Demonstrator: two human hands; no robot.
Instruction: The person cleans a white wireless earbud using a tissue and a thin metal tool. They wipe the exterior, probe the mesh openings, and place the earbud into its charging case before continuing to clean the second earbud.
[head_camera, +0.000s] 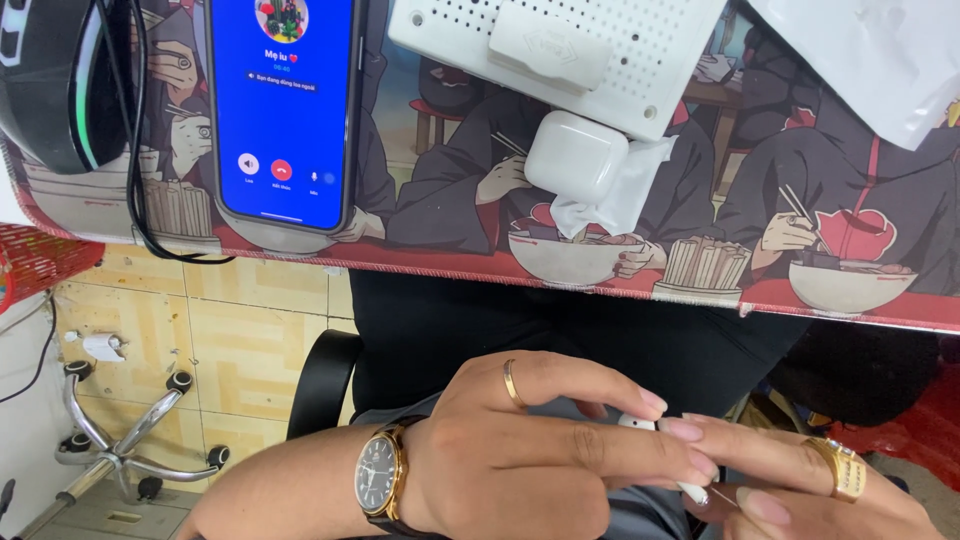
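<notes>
Low in the view, over my lap, my left hand (520, 460) wears a gold watch and a gold ring. Its fingers close over a small white earbud (636, 423), whose stem tip pokes out below the fingers. From the lower right, my right hand (800, 490), with a large gold ring, meets it and pinches the same earbud at the stem end. The earbud's white charging case (573, 152) lies shut on the desk mat above, resting on a crumpled white tissue (625, 200).
A phone (285, 110) with a blue call screen lies on the cartoon-printed desk mat (450, 215). A white perforated box (600, 60), black headphones (45, 85) with a cable, and a white sheet (880, 60) sit nearby. A chair base (120, 450) and a red basket (40, 260) stand at the left.
</notes>
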